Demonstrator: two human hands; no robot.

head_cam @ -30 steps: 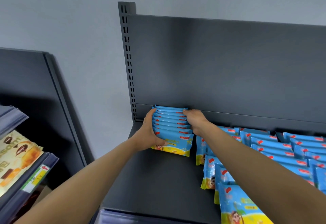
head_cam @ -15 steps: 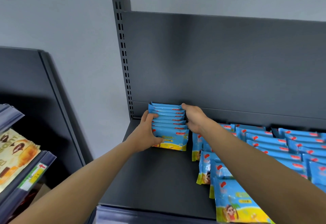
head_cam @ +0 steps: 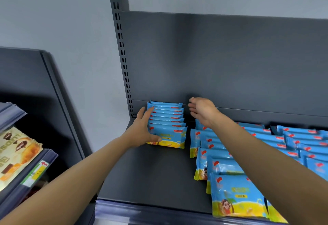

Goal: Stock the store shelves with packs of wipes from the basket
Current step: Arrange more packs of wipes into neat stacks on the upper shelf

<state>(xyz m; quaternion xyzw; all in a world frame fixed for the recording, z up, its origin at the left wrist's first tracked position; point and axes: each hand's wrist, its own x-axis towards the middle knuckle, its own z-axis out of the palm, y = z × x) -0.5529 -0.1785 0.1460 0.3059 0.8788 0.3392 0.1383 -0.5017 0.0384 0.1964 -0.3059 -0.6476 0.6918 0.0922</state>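
- The left hand [head_cam: 142, 130] lays straight fingers [head_cam: 144, 116] along the left side of the row of wipes packs [head_cam: 166, 123], with the thumb across the front pack.
- The right hand [head_cam: 202, 111] hovers loose and empty just right of the row, touching nothing.
- The row stands upright at the back of the shelf [head_cam: 150, 171]. Squaring it probably needs even pressure from both sides, with the thumb stopping the front pack from tipping.

Wipes row [head_cam: 166, 123] on shelf [head_cam: 150, 175], left of other rows [head_cam: 266, 145]
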